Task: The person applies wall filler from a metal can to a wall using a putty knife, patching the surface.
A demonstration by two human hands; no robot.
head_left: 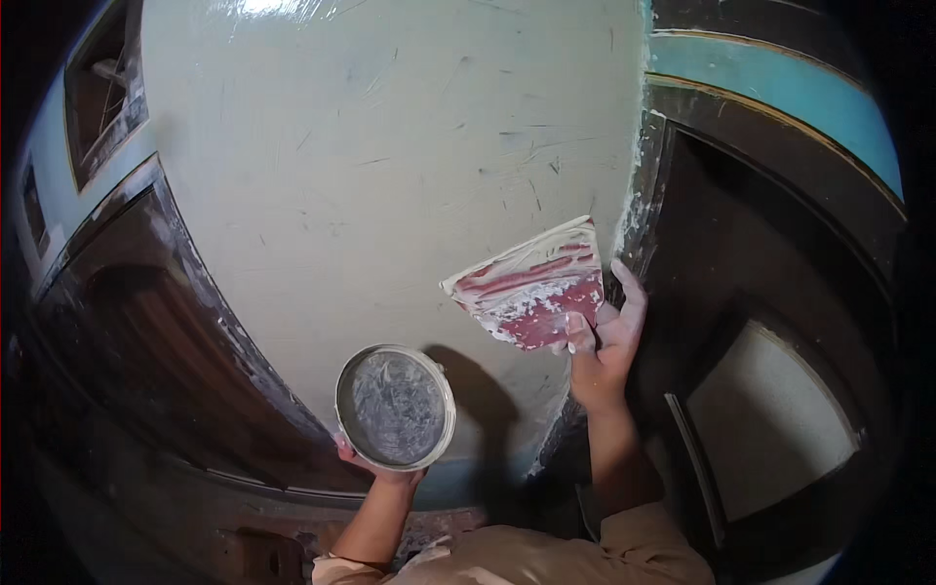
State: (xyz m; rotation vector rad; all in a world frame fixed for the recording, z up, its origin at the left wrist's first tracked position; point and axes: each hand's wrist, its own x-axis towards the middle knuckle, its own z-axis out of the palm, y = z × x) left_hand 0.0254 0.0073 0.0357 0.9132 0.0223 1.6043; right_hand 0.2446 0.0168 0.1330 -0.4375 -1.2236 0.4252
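Note:
My right hand (606, 359) is closed on a red putty spreader (536, 292), a flat wide-edged blade smeared with white putty. Its thumb presses on the blade's face, and one finger points up beside it. Low in front of me, my left hand (398, 476) supports a round, shallow, lid-like pan (395, 408) from below. Grey-white smears cover the pan's inside, and its pale rim is coated too. Most of the left fingers are hidden behind the pan. Both tools are in front of a pale, scuffed wall (370, 224); whether the spreader touches it I cannot tell.
Dark wooden doors stand on the left (166, 322) and right (780, 273), their frames flecked with white. A turquoise band (780, 78) crosses the upper right. A small wall opening (102, 88) shows at upper left. A brown object (268, 554) lies low at left.

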